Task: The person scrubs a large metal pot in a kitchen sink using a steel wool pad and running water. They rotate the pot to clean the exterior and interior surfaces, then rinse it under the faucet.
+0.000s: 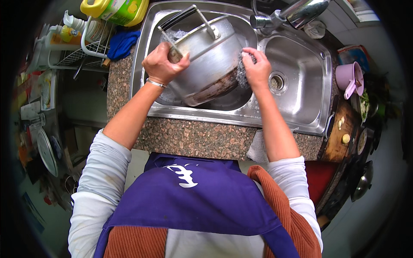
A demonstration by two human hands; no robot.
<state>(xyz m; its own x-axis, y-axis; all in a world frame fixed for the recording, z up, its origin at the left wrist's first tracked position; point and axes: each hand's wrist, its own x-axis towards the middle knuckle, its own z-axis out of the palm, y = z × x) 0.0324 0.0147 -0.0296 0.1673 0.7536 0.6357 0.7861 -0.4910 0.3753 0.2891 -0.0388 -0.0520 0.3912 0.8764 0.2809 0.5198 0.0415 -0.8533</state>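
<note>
A metal pot (209,61) lies tilted on its side in the left basin (222,104) of a stainless steel double sink. Brown scorch marks run along its lower edge. My left hand (166,63) grips the pot's rim beside the bail handle, whose black grip (177,18) stands up at the top. In my right hand (257,67) is a steel wool scrubber (242,71), held against the pot's right side near the base. Some suds (176,34) show behind the pot. The pot's inside is mostly hidden.
A chrome faucet (274,19) reaches over the sink's back. The right basin (298,64) has a drain strainer (277,82). Around the sink are a blue cloth (122,44), a wire rack (75,53) with bottles, a pink ladle-like cup (348,77), a cutting board (335,142) and a grey rag (257,147).
</note>
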